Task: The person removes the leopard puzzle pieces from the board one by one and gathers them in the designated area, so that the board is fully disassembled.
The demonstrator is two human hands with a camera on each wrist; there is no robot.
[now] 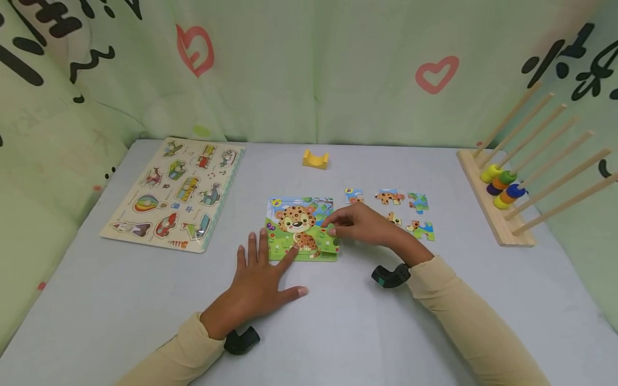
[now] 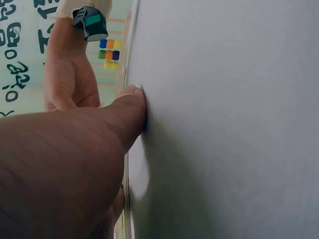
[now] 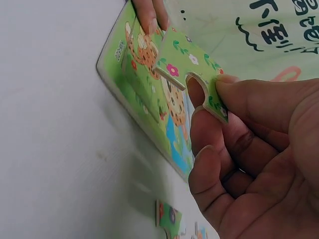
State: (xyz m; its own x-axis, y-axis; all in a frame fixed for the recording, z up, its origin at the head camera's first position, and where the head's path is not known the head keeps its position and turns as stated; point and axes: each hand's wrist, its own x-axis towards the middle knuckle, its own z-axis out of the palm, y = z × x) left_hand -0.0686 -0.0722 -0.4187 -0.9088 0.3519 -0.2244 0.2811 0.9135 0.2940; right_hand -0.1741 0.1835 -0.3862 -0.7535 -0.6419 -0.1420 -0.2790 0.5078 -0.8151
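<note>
A small jigsaw board point(image 1: 275, 252) with a spotted leopard cub on a green and blue scene lies at mid-table. My right hand point(image 1: 364, 222) pinches a green flowered puzzle piece point(image 3: 192, 59) between thumb and fingers, over the board's right side. In the right wrist view the piece is tilted and its curved notch shows. Palm down, my left hand point(image 1: 256, 284) has its fingers spread, the fingertips at the board's lower left and the index finger over the picture. Its thumb point(image 2: 132, 104) lies along the tabletop in the left wrist view.
Several loose puzzle pieces point(image 1: 390, 197) lie right of the board, partly behind my right hand. A larger vehicle-and-toy picture board point(image 1: 125, 214) is at left. A yellow curved block point(image 1: 316, 160) sits at the back, and a wooden peg rack point(image 1: 519, 238) with coloured beads at right.
</note>
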